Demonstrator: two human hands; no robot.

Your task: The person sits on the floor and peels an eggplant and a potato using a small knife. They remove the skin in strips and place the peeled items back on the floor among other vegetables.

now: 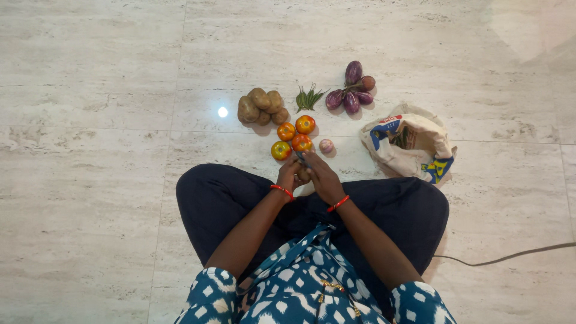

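Observation:
I sit cross-legged on a pale stone floor. My left hand (290, 174) and my right hand (318, 174) meet in front of my knees, closed together around a small brownish thing (303, 174) that is mostly hidden between them. Just beyond my fingers lies a cluster of tomatoes (293, 137), orange-red and yellow. A small pinkish onion (326, 146) rests to their right. Both wrists wear red bands.
A pile of potatoes (261, 107) lies further out, with green chillies (308, 98) and several purple aubergines (351, 92) to its right. A crumpled cloth bag (409, 145) sits at the right. A dark cable (510, 255) runs across the floor at right.

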